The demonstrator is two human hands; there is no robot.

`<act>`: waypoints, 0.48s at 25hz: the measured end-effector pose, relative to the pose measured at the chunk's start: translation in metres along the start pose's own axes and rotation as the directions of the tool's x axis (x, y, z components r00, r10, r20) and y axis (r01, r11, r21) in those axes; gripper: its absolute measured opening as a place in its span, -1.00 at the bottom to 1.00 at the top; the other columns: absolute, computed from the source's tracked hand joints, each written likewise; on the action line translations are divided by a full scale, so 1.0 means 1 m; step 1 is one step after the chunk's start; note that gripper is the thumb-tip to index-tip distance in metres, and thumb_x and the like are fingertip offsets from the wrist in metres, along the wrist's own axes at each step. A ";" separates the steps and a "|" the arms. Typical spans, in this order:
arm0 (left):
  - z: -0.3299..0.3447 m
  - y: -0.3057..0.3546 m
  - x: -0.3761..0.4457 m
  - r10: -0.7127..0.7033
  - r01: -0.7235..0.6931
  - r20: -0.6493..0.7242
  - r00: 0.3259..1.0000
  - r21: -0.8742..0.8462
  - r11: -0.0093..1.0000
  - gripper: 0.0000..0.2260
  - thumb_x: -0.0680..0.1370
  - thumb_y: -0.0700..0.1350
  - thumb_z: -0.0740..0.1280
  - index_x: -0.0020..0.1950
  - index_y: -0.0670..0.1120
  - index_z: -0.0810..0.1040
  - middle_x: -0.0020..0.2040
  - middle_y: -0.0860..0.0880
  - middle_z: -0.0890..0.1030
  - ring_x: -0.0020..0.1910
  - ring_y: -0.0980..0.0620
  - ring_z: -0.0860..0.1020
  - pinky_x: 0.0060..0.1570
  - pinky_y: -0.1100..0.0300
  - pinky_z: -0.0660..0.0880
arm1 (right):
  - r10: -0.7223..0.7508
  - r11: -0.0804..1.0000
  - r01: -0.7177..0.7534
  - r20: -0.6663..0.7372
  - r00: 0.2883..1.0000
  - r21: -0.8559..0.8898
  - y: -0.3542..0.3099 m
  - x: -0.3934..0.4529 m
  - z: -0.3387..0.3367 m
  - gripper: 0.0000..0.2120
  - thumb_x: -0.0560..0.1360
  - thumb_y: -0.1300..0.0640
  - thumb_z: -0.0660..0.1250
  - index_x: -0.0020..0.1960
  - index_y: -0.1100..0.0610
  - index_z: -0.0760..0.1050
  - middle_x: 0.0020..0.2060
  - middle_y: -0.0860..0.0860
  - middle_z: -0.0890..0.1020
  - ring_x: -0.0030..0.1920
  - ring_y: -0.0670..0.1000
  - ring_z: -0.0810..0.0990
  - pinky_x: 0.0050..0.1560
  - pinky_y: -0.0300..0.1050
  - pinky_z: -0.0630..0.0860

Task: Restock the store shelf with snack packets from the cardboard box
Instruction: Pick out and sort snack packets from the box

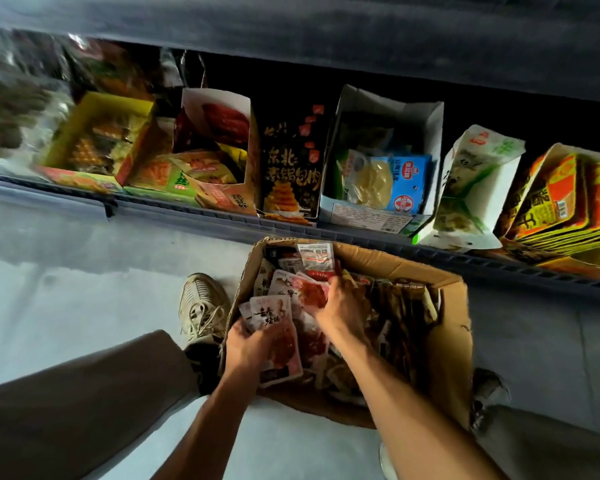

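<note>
Snack packets point(312, 327) fill the cardboard box point(454, 341), which sits on the pale floor point(84, 289) just in front of the store shelf point(361, 233), where open display cartons point(381, 161) stand in a row. Inside the box, the left hand point(248, 342) curls its fingers around a small stack of pink-and-red packets point(274, 327), thumb on top. The right hand point(343, 306) reaches deeper, fingers bent down onto a red packet point(312, 292); whether it grips it cannot be told. A beige sneaker point(201, 306) rests beside the box.
</note>
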State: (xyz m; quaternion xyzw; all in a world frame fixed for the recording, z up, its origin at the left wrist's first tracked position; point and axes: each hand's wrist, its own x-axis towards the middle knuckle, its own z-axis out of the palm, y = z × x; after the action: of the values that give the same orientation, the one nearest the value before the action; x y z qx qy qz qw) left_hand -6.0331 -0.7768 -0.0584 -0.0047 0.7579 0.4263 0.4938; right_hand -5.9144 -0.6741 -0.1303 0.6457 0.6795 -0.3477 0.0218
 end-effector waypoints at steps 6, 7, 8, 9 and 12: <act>0.008 -0.008 0.009 -0.005 0.006 -0.035 0.999 0.022 1.000 -0.80 0.47 -0.08 0.49 0.05 -0.04 0.59 -0.08 -0.08 0.67 -0.12 -0.08 0.65 -0.10 0.04 0.61 | 0.104 0.752 -0.225 0.226 0.968 0.619 0.034 -0.004 -0.050 -0.67 0.40 0.16 0.55 0.14 0.15 0.63 -0.05 0.01 0.70 -0.05 -0.01 0.65 -0.19 -0.32 0.50; 0.009 -0.009 0.010 -0.007 0.008 -0.039 0.999 0.019 1.000 -0.74 0.45 -0.05 0.50 0.08 -0.07 0.60 -0.06 -0.09 0.68 -0.09 -0.11 0.66 -0.02 -0.02 0.62 | 0.116 0.653 -0.240 0.218 0.969 0.718 0.042 -0.012 -0.064 -0.71 0.40 0.22 0.53 0.12 0.16 0.65 -0.05 0.04 0.72 -0.02 0.05 0.67 -0.08 -0.26 0.55; 0.011 -0.009 0.009 -0.009 0.010 -0.039 0.999 0.010 1.000 -0.69 0.43 -0.05 0.51 0.13 -0.10 0.61 -0.04 -0.10 0.69 -0.07 -0.12 0.67 0.02 -0.06 0.62 | 0.118 0.519 -0.244 0.214 0.970 0.819 0.048 -0.019 -0.078 -0.70 0.39 0.24 0.52 0.12 0.17 0.65 -0.03 0.07 0.73 0.05 0.10 0.68 0.06 -0.13 0.57; 0.013 -0.009 0.007 -0.008 0.008 -0.016 1.000 -0.008 1.000 -0.67 0.42 -0.08 0.51 0.16 -0.10 0.61 -0.02 -0.11 0.69 -0.07 -0.12 0.67 0.02 -0.06 0.62 | 0.111 0.375 -0.243 0.217 0.970 0.895 0.054 -0.026 -0.090 -0.65 0.36 0.23 0.53 0.13 0.18 0.65 0.03 0.12 0.72 0.12 0.14 0.66 0.19 0.02 0.54; 0.027 -0.001 -0.006 0.039 -0.035 0.089 0.995 -0.053 0.998 -0.78 0.46 -0.26 0.46 0.06 -0.05 0.62 -0.04 -0.09 0.69 -0.10 -0.06 0.66 -0.09 0.08 0.58 | 0.039 0.118 -0.161 0.158 0.987 0.980 0.059 -0.045 -0.123 -0.69 0.35 0.20 0.52 0.09 0.13 0.67 0.10 0.17 0.69 0.16 0.18 0.65 0.30 0.22 0.46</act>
State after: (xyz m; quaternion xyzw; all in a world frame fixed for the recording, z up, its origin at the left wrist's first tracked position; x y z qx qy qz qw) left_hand -6.0100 -0.7622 -0.0586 0.0160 0.7236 0.4544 0.5193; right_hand -5.8028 -0.6559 -0.0421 0.5256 0.2331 -0.7369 -0.3554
